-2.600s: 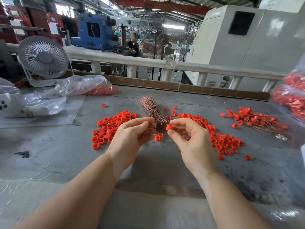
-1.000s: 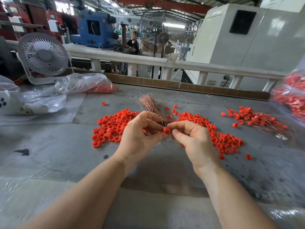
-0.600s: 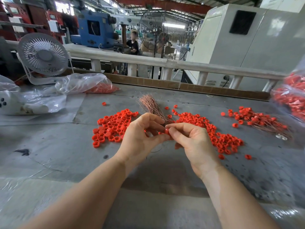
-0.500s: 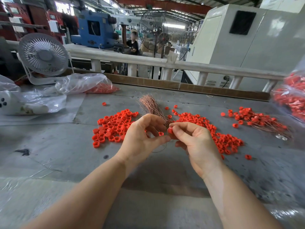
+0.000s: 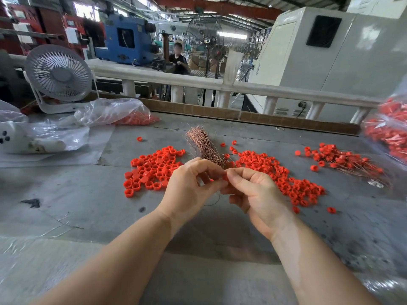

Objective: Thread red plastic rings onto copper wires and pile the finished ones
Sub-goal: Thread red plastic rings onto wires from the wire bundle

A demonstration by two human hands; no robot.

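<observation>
While the right hand [image 5: 253, 190] pinches a red ring [image 5: 225, 177] at its fingertips, the left hand [image 5: 189, 188] pinches a copper wire [image 5: 217, 200] trailing down toward the worktop [image 5: 88, 205]; fingertips meet, ring just right of the wire's end.

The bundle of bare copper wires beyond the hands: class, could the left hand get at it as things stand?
Probably yes. The bundle of bare copper wires lies on the open grey table just beyond the left hand, nothing between them. That hand is pinching at the red plastic ring, so it must let go first.
</observation>
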